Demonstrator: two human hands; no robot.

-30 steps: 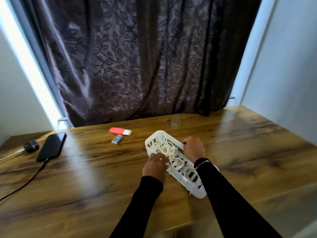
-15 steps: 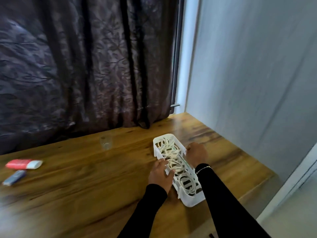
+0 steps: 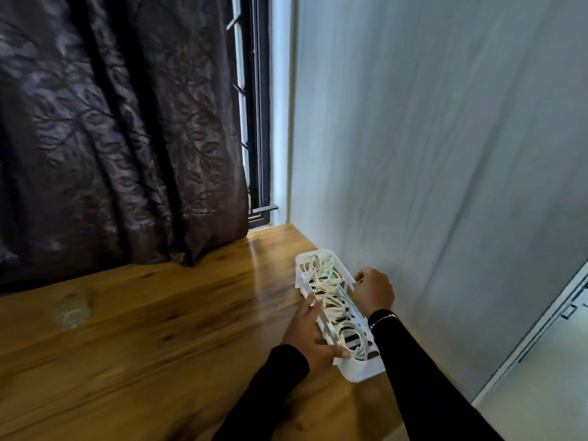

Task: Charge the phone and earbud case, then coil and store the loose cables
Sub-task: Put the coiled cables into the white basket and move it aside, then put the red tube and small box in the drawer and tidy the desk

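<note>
— Where were the fingers when you looked?

— I saw the left hand (image 3: 307, 332) laid along the near long wall of the white basket (image 3: 362, 372), fingers mostly straight and pressed flat to it, thumb near the rim. The right hand (image 3: 373, 289) was on the far wall, fingers curled over the rim in a grip.

— And the basket itself?

— It sat on the wooden table (image 3: 152, 329), towards the right edge, just beside the grey wall (image 3: 445, 154). The coiled white cables (image 3: 324, 281) lay inside, bunched in loops from end to end.

— How did you reckon it would handle?

— Light, I judged, and thin slotted plastic, so the walls would flex if squeezed. The cables looked soft and springy; a loop could lift over the rim. I would have held both long walls low and slid it rather than lifted.

— Anything else about?

— A dark curtain (image 3: 121, 132) behind, and a small clear glass (image 3: 72, 313) well to the left.
</note>
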